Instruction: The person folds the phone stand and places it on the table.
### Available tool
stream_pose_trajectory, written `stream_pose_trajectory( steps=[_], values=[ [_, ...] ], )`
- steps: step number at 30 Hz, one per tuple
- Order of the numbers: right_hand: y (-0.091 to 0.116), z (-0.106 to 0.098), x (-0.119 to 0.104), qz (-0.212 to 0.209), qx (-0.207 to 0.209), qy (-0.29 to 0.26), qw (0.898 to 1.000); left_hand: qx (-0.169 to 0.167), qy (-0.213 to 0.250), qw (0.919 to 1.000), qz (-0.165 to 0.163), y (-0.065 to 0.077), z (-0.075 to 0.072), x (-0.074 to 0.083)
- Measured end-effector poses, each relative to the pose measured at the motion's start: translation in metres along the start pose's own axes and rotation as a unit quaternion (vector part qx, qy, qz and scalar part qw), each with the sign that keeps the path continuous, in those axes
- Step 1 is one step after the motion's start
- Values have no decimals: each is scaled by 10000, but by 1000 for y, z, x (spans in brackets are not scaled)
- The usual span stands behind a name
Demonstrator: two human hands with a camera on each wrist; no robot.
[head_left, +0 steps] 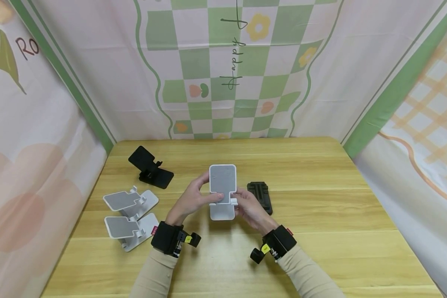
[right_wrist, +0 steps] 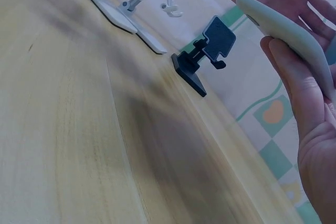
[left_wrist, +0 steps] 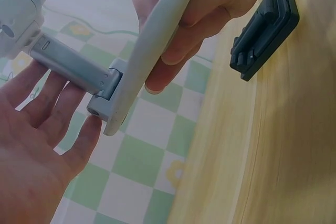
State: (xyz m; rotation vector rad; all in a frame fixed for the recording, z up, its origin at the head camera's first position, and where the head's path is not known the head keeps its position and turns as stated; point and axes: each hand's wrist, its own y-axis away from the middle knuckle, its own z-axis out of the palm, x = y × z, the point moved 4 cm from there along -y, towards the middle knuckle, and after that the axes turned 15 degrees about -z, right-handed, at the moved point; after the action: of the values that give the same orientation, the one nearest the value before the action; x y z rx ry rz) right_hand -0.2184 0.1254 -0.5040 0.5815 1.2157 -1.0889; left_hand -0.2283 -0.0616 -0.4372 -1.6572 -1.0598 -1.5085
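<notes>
While both hands [head_left: 193, 199] [head_left: 250, 207] hold it, the white stand [head_left: 223, 185] shows a grey pad [head_left: 222, 177] and silvery post [left_wrist: 71, 67].

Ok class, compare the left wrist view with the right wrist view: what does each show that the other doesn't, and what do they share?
Only the left wrist view shows the folded black stand lying on the table.

Only the right wrist view shows the opened black stand and two white stands standing on the table.

Both show the held white stand, parts of the left hand and right hand, the wooden tabletop and the green-and-white checked cloth.
</notes>
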Motion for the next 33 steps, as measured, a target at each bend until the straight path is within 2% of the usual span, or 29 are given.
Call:
stream_pose_trajectory(
  steps=[8, 26, 33],
  values=[
    [-1, 0, 0, 39, 53, -7, 10000, 54, -100, 9999, 117, -1, -1, -1],
    [2, 2, 2, 57, 63, -17, 10000, 258, -183, 9995, -52, -1, -3, -8],
    [2, 3, 1, 72, 80, -50, 9999, 341, -327, 9988, 85, -2, -3, -7]
  ],
)
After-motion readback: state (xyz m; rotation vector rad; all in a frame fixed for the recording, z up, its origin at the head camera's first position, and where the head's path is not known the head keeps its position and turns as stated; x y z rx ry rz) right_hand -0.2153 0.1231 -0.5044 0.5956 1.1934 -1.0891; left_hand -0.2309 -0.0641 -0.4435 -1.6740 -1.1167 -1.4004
